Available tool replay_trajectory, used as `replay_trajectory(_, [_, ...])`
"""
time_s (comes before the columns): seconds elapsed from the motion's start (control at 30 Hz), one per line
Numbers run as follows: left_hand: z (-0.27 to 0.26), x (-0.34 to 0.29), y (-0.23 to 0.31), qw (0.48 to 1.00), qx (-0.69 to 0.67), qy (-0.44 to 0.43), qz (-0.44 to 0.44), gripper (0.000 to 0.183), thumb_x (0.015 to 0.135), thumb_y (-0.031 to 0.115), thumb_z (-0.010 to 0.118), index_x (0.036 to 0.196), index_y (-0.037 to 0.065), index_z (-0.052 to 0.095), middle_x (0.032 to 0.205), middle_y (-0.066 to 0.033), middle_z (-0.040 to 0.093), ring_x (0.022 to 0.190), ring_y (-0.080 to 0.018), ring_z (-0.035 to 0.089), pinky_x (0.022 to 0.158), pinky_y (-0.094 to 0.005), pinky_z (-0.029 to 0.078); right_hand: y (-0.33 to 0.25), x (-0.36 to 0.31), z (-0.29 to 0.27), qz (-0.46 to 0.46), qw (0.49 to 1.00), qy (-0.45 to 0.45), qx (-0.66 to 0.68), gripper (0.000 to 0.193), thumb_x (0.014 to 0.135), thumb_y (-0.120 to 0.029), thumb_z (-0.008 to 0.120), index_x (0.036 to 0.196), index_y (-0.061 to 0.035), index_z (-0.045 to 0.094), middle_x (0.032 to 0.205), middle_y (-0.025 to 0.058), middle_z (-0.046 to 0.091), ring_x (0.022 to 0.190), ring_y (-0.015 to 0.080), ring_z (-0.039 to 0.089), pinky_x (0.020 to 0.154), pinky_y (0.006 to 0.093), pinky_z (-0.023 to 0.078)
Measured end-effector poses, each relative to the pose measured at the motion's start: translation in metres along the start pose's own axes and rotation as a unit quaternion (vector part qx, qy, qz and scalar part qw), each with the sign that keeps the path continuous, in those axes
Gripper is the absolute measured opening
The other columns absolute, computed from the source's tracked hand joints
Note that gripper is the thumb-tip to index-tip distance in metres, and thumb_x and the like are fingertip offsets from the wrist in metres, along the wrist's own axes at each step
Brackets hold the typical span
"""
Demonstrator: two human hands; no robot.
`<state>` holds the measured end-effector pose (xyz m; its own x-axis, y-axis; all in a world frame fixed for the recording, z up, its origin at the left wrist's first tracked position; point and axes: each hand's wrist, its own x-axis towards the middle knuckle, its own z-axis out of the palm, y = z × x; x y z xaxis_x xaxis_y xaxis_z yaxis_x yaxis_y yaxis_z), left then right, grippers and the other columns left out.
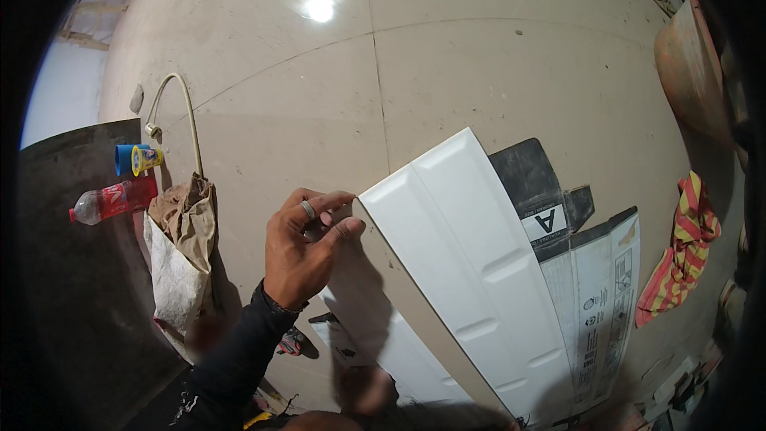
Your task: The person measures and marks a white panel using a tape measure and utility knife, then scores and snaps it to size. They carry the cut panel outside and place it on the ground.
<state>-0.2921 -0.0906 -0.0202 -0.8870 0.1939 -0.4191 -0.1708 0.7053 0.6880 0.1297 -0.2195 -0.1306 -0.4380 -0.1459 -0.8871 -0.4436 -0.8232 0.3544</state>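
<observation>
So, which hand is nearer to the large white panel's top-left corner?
Left. The left hand is at that corner of the white panel; the right hand cannot be made out.

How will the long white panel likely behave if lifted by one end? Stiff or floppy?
The white panel would probably flex somewhat, being long with a thin visible edge, though its moulded relief should add stiffness. Likely light for its size, given that thin edge. Its smooth face may be a bit slippery.
</observation>
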Motion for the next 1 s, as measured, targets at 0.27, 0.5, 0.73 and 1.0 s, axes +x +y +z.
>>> replay_trajectory(0.27, [0.003, -0.001, 0.002, 1.0, 0.009, 0.01, 0.011, 0.028, 0.085, 0.013, 0.086, 0.111, 0.005, 0.081, 0.094, -0.0049, 0.065, 0.086, -0.0142, 0.061, 0.076, -0.0304, 0.054, 0.005, -0.003, -0.004, 0.007, 1.0, 0.0, 0.001, 0.033, 0.089, -0.037, 0.071, 0.072, -0.0124, 0.058, 0.072, 0.0046, 0.059, 0.077, 0.0249, 0.058, 0.081, 0.0433, 0.049])
replay_trajectory(0.5, [0.006, -0.002, 0.003, 0.999, 0.036, 0.033, 0.001, 0.029, 0.084, 0.015, 0.086, 0.11, 0.005, 0.081, 0.091, -0.0049, 0.064, 0.082, -0.0136, 0.059, 0.073, -0.0295, 0.053, 0.0, 0.002, -0.012, 0.028, 0.999, -0.04, 0.016, 0.035, 0.089, -0.037, 0.071, 0.069, -0.0125, 0.057, 0.071, 0.0031, 0.057, 0.074, 0.0244, 0.057, 0.081, 0.0442, 0.048])
replay_trajectory(0.73, [0.017, -0.009, 0.003, 0.994, 0.047, 0.096, 0.027, 0.027, 0.082, 0.011, 0.084, 0.108, 0.003, 0.079, 0.096, -0.0053, 0.063, 0.083, -0.0129, 0.058, 0.071, -0.0268, 0.051, -0.005, -0.01, 0.001, -0.014, 0.997, -0.001, -0.079, 0.029, 0.093, -0.039, 0.069, 0.086, -0.0123, 0.061, 0.08, 0.0049, 0.059, 0.077, 0.0248, 0.057, 0.084, 0.0451, 0.049])
replay_trajectory(1.0, [0.044, -0.023, -0.015, 0.926, 0.173, 0.223, 0.251, 0.025, 0.082, 0.003, 0.082, 0.106, 0.011, 0.077, 0.121, -0.0105, 0.066, 0.104, -0.0276, 0.065, 0.091, -0.0372, 0.049, -0.223, -0.164, 0.073, -0.463, 0.605, 0.385, -0.521, 0.036, 0.093, -0.047, 0.069, 0.104, -0.0136, 0.063, 0.091, 0.009, 0.061, 0.081, 0.0262, 0.06, 0.089, 0.0461, 0.051])
